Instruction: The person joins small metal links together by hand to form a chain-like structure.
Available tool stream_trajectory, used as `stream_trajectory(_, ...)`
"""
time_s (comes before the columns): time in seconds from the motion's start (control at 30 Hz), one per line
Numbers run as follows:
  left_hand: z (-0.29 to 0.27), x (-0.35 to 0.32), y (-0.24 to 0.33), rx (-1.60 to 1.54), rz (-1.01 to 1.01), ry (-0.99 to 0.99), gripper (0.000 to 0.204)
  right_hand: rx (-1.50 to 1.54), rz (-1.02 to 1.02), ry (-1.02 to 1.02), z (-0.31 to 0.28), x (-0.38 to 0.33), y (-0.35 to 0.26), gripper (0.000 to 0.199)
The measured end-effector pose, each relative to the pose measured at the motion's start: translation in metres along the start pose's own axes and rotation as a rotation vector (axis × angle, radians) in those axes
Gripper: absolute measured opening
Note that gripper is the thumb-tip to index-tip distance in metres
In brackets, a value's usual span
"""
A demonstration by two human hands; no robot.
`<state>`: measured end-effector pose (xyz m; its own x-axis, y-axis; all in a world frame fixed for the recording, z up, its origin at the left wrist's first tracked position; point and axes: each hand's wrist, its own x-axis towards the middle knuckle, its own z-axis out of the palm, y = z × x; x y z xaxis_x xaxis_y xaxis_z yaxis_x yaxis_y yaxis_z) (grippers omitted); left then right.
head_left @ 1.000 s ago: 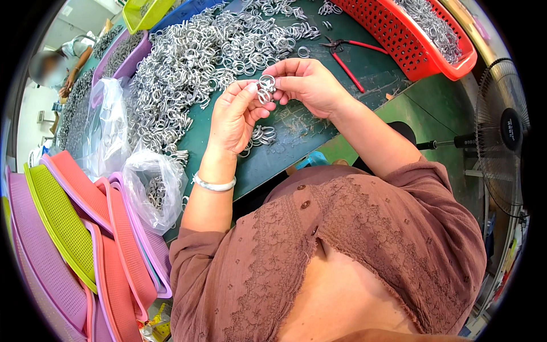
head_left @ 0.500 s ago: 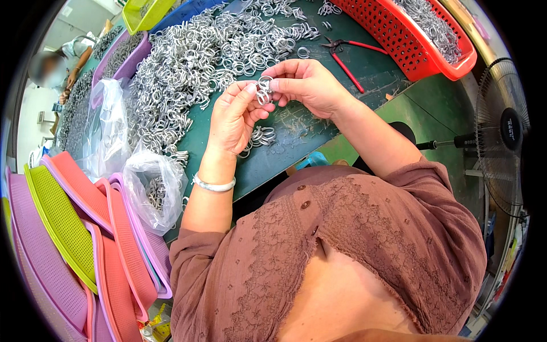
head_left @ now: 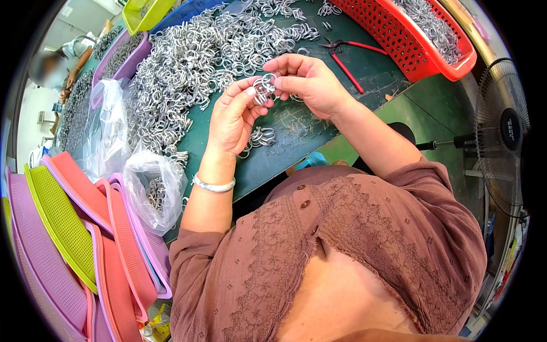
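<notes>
Above the near part of the dark green table, my two hands meet around a few silver metal rings. My left hand pinches them between thumb and fingertips from the left. From the right, my right hand grips them the same way. How the rings join is too small to make out. A large heap of similar rings spreads beyond my left hand. A little group of rings lies on the table just right of my left wrist.
Red-handled cutters lie beyond my right hand, beside a red basket of metal pieces. At left are a clear plastic bag with rings inside and stacked coloured plastic baskets. A fan stands right. Another person is far left.
The rings between my fingertips have turned and look more spread apart. My right hand has shifted slightly; my left hand stays almost in place.
</notes>
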<state>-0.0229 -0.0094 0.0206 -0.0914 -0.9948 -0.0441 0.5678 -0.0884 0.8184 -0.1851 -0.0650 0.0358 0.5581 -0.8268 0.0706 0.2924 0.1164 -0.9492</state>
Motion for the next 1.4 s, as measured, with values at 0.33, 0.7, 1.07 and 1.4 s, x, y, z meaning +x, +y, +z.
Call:
stream_trajectory(0.33, 0.0008, -0.0008, 0.0005, 0.0, 0.025, -0.017, 0.021, -0.1, -0.176, -0.053, 0.0, 0.0006, 0.0059, 0.02)
stream_trajectory(0.7, 0.0017, -0.0017, 0.0031, 0.052, 0.006, -0.053, 0.024, -0.147, -0.19, -0.054, -0.0001, 0.0014, 0.006, 0.02)
stream_trajectory(1.07, 0.0035, -0.0019, 0.0017, 0.032, 0.028, -0.065, 0.031, -0.115, -0.225, -0.072, -0.0019, 0.0017, 0.0074, 0.017)
stream_trajectory(1.4, -0.0002, -0.0005, -0.0021, 0.086, 0.092, -0.065, 0.034, -0.094, -0.23, -0.04, -0.0059, 0.0032, 0.0087, 0.02)
